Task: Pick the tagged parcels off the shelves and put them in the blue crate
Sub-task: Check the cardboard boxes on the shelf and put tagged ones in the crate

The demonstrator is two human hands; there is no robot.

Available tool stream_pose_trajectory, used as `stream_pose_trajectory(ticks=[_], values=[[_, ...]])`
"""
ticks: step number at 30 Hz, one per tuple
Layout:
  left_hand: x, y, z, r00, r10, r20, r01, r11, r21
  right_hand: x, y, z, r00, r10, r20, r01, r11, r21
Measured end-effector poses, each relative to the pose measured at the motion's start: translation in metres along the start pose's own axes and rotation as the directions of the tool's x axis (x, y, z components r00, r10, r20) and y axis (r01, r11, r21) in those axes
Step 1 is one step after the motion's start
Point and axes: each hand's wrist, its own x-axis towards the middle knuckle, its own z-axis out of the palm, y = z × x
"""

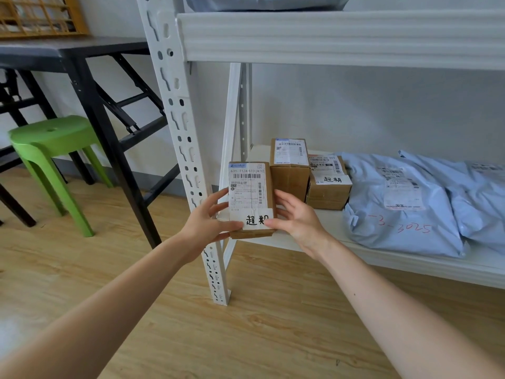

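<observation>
**Forearms point(123, 291) extended low; both hands clamp the tagged box point(250, 187)**

left hand point(207, 217) curls round the box's left side, thumb across the front edge; right hand point(295, 214) grips the right side, thumb on the handwritten tag point(257, 219); two-sided grip probably keeps the label up and readable; box is at the front-left corner of the lower shelf point(410, 258), overhanging the edge; lifted or resting, cannot tell; second tagged box point(329, 184) sits behind, next to a tall box point(289, 165) with no tag visible and the blue mailers point(396, 203); blue crate not in view.
</observation>
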Motion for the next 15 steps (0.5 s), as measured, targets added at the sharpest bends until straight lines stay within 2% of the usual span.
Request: stream_pose_trajectory(ticks=[10, 15], values=[[-0.011, 0.016, -0.001, 0.993, 0.114, 0.014, -0.114, 0.993, 0.004, -0.012, -0.028, 0.0, 0.993, -0.118, -0.018, 0.116, 0.991, -0.073], [-0.013, 0.021, -0.002, 0.99, 0.127, 0.057, -0.127, 0.992, 0.003, -0.015, -0.034, -0.006, 0.992, -0.127, 0.017, 0.127, 0.99, -0.062]])
